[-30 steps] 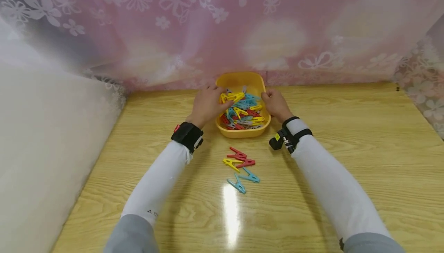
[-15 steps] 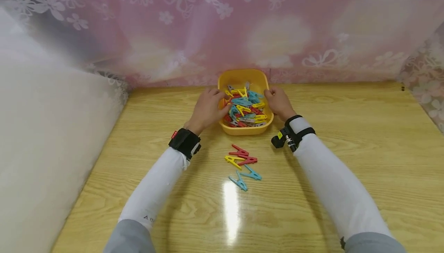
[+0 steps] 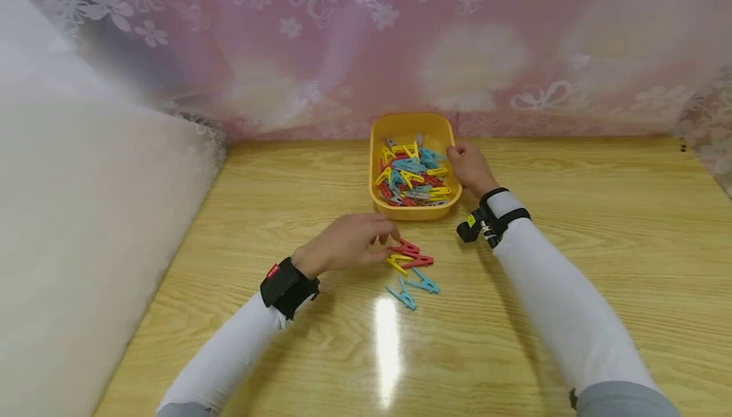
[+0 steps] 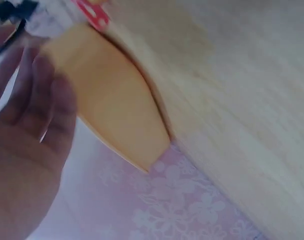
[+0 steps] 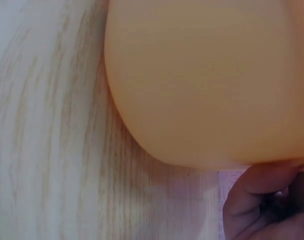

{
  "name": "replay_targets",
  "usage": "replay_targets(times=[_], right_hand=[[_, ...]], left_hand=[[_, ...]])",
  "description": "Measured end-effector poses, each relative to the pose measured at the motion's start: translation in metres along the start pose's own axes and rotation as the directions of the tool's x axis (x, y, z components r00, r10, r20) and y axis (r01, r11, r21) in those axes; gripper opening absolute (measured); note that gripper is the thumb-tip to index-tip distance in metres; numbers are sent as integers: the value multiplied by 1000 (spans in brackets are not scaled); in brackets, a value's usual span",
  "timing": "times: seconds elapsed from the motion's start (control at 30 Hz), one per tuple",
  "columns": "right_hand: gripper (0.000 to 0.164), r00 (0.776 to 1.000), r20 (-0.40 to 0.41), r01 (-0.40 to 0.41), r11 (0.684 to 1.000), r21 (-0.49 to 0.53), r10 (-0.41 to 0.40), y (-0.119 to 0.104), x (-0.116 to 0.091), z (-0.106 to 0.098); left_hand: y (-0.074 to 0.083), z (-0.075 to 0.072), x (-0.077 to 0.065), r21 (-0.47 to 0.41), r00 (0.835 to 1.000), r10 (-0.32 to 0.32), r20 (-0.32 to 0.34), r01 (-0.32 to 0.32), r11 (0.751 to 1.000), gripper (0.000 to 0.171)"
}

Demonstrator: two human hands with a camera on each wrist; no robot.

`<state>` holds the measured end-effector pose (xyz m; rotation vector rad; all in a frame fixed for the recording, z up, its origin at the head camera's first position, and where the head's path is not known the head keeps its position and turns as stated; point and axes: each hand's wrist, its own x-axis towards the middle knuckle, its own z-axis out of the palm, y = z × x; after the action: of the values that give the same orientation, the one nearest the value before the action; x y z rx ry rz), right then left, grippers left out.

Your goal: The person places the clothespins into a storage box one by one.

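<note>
A yellow plastic tub (image 3: 410,213) stands at the far side of the table, filled with red, yellow, blue and grey clothespins (image 3: 408,166). My right hand (image 3: 471,168) grips its right rim; in the right wrist view, curled fingers (image 5: 252,192) meet the tub's edge. In front of the tub lie several loose clothespins: red (image 3: 420,260), yellow (image 3: 397,264) and blue (image 3: 403,296). Over their left end hovers my left hand (image 3: 354,242), fingers loosely bent and nothing seen between them. Blurred in the left wrist view, the same hand (image 4: 31,115) appears beside the tub's outer wall (image 4: 111,100).
Behind the tub hangs a pink flowered cloth (image 3: 343,54), right at the far edge of the wooden table (image 3: 543,213). A white padded surface (image 3: 103,182) rises along the left side.
My left hand has come out of the tub and moved toward me, to the loose clothespins. More yellow clothespins show at the tub's left side. The right hand keeps its grip on the rim.
</note>
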<state>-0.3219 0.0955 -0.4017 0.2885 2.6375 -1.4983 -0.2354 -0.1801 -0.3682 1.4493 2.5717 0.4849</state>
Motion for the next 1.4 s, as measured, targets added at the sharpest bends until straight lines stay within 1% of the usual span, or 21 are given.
replay_targets(times=[0.07,0.13,0.2,0.3,0.43,0.57,0.67,0.9,1.0,1.1,1.13,1.23,1.33,1.4], right_hand=[[36,1000,-3,0,1000,0,0,1,1,-1],[37,1000,-3,-8,1000,1,8,2,1,-1],[38,1000,-5,-20,1000,3,20,2,2,-1],[38,999,-10,-35,999,3,35,3,2,-1],[34,999,-14,-31,999,12,31,3,2,-2],[34,999,-14,-29,999,21,30,2,3,-2],[35,999,-19,-33,999,22,33,1,3,-3],[36,999,-20,-31,999,24,32,-3,-2,-5],[38,999,-20,-38,999,16,38,-3,-3,-4],[39,999,-21,-46,999,11,46,-2,-3,-4],[39,999,-22,-46,999,12,47,-1,-3,-3],[39,999,-20,-46,999,13,46,0,-2,-2],[38,999,-17,-38,999,19,38,1,-1,-1],[39,1000,-15,-26,999,21,26,1,-1,0]], left_hand=[[5,4,-6,-3,994,1,110,-1,1000,27],[8,8,-11,-8,983,-5,183,7,1000,30],[9,13,-15,-21,975,-12,223,17,1000,35],[10,19,-18,-52,971,-2,241,15,999,36],[11,26,-19,-69,971,19,238,-2,998,37],[11,28,-16,-63,974,29,226,-15,998,32],[12,28,-13,-63,974,31,223,-17,998,28],[15,29,-8,-57,971,23,238,-10,998,27],[14,31,-8,-57,970,19,240,-5,998,25],[13,31,-10,-48,973,32,230,-22,999,24],[13,30,-11,-46,974,38,223,-29,999,24],[11,22,-13,-64,981,29,192,-17,998,26],[7,8,-13,-105,990,-5,140,20,994,26],[3,-4,-11,-134,996,-30,86,42,990,26]])
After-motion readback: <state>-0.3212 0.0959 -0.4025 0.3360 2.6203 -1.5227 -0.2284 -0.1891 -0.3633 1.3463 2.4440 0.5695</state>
